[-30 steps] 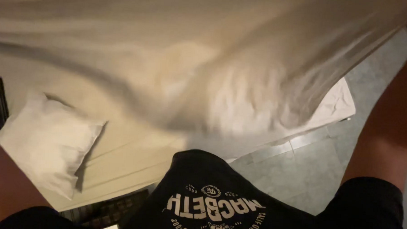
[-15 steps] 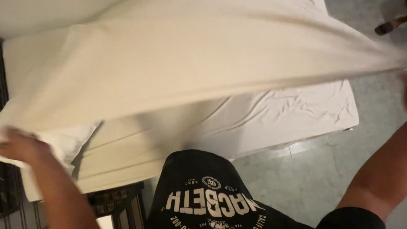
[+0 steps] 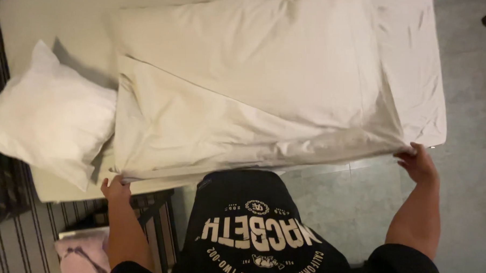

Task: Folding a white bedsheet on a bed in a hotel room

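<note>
Head view: cream sheet [image 3: 244,99], creased and folded double, lies on the bed [image 3: 53,22]; its long axis runs left to right; left hand [image 3: 115,189] and right hand [image 3: 417,163] each pinch a near corner; white pillow [image 3: 47,116] lies left.

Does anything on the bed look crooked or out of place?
Yes. The pillow sits tilted, hanging off the mattress edge. The sheet, held by the left hand and right hand, lies askew and wrinkled.
</note>
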